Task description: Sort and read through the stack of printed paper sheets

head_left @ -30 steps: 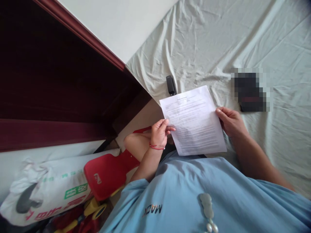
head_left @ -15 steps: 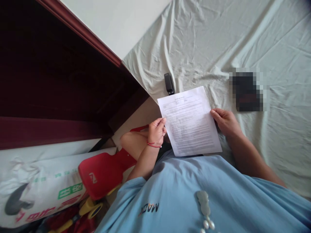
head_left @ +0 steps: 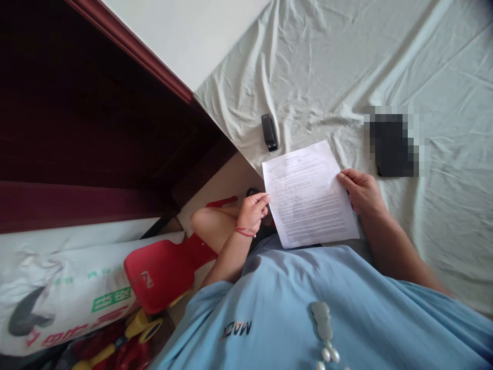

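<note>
A printed sheet of paper (head_left: 311,200) is held up in front of my blue shirt, over my lap and the bed's edge. Small lines of text cover it, too fine to read. My left hand (head_left: 253,211), with a red cord at the wrist, pinches the sheet's left edge between thumb and fingers. On the other side, my right hand (head_left: 362,191) grips the upper right edge, thumb on top. Just beyond the sheet's top left corner lies a black stapler (head_left: 269,132) on the pale cloth.
A pale wrinkled bedsheet (head_left: 327,67) spreads ahead and right, with a dark pixelated object (head_left: 393,145) on it. Dark red wooden furniture (head_left: 96,103) stands at left. Below it are a red plastic piece (head_left: 159,275) and a white printed sack (head_left: 73,288).
The paper has shifted slightly right and tilted a little, both hands moving with it. More of the stapler now shows beyond the paper's top edge.
</note>
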The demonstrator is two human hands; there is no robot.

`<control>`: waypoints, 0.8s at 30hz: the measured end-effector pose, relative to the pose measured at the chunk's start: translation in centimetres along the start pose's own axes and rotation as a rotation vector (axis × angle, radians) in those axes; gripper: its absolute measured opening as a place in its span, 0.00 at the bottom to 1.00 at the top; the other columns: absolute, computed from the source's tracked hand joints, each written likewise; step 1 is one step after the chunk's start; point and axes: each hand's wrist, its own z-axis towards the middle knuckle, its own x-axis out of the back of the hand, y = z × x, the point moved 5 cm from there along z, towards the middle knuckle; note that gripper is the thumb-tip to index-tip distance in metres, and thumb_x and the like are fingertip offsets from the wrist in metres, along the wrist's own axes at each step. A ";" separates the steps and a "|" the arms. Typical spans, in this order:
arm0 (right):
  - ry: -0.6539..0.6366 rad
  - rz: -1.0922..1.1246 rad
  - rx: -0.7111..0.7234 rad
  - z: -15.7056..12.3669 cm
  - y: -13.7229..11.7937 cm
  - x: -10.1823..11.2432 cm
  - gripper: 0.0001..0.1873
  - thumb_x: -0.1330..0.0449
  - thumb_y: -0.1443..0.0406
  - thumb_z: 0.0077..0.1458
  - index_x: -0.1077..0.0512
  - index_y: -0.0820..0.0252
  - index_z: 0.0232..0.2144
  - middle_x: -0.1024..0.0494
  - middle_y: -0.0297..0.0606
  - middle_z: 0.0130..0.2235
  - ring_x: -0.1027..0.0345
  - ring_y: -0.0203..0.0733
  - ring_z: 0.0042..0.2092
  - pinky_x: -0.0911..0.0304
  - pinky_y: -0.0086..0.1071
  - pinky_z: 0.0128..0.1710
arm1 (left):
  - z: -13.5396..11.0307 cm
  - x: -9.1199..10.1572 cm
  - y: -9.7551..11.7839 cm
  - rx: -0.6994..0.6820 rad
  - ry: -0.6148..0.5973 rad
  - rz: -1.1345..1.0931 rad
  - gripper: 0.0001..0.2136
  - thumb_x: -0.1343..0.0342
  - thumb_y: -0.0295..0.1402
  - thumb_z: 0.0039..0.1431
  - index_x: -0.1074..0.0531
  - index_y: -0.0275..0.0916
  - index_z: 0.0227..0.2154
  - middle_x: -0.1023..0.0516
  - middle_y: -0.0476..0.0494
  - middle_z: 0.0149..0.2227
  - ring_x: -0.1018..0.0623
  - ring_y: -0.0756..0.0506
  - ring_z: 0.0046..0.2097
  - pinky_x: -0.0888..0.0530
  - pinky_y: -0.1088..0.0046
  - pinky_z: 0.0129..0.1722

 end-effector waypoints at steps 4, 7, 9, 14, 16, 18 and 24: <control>-0.008 -0.123 -0.028 0.0 0.1 0.0 0.18 0.33 0.49 0.53 0.22 0.58 0.32 0.30 0.30 0.23 0.45 0.34 0.23 0.51 0.30 0.21 | 0.2 0.0 -0.5 0.013 0.022 -0.021 0.20 0.21 0.41 0.35 0.22 0.33 0.24 0.31 0.54 0.22 0.41 0.60 0.16 0.55 0.79 0.17; -0.005 -0.228 -0.023 0.0 0.0 0.1 0.20 0.36 0.48 0.54 0.21 0.58 0.33 0.28 0.32 0.24 0.41 0.36 0.24 0.49 0.31 0.22 | 0.6 0.2 -1.2 0.030 0.043 -0.036 0.19 0.22 0.39 0.34 0.23 0.32 0.24 0.30 0.53 0.23 0.41 0.60 0.16 0.55 0.79 0.17; 0.011 -0.303 -0.004 0.1 -0.1 0.1 0.21 0.37 0.48 0.55 0.19 0.59 0.35 0.26 0.34 0.26 0.39 0.38 0.26 0.47 0.32 0.23 | 0.9 0.3 -1.8 0.049 0.057 -0.037 0.18 0.22 0.37 0.36 0.22 0.32 0.24 0.30 0.53 0.23 0.42 0.61 0.16 0.55 0.79 0.17; 0.043 -0.422 0.033 0.3 -0.1 0.1 0.21 0.39 0.50 0.55 0.17 0.59 0.38 0.20 0.38 0.31 0.33 0.42 0.30 0.41 0.33 0.28 | 1.2 0.4 -3.0 0.089 0.065 -0.030 0.16 0.24 0.36 0.38 0.23 0.32 0.24 0.30 0.53 0.21 0.42 0.60 0.16 0.56 0.79 0.17; 0.030 -0.446 0.028 0.3 0.0 0.1 0.21 0.40 0.50 0.56 0.18 0.59 0.37 0.21 0.37 0.29 0.34 0.41 0.29 0.42 0.34 0.28 | 1.3 0.4 -3.1 0.088 0.062 -0.028 0.16 0.24 0.36 0.38 0.23 0.32 0.24 0.30 0.53 0.21 0.42 0.60 0.16 0.56 0.79 0.17; 0.027 -0.476 0.025 0.2 0.0 0.1 0.20 0.41 0.49 0.56 0.19 0.59 0.35 0.24 0.36 0.27 0.36 0.40 0.28 0.44 0.34 0.26 | 1.3 0.4 -3.2 0.084 0.054 -0.035 0.16 0.25 0.37 0.38 0.23 0.32 0.24 0.30 0.53 0.22 0.42 0.60 0.16 0.55 0.78 0.17; 0.034 -0.470 0.048 0.2 0.0 0.3 0.18 0.40 0.50 0.56 0.21 0.57 0.34 0.27 0.33 0.25 0.39 0.39 0.27 0.45 0.33 0.26 | 1.9 0.5 -3.0 0.073 0.030 -0.072 0.15 0.25 0.36 0.40 0.23 0.34 0.25 0.28 0.52 0.24 0.38 0.59 0.18 0.51 0.79 0.18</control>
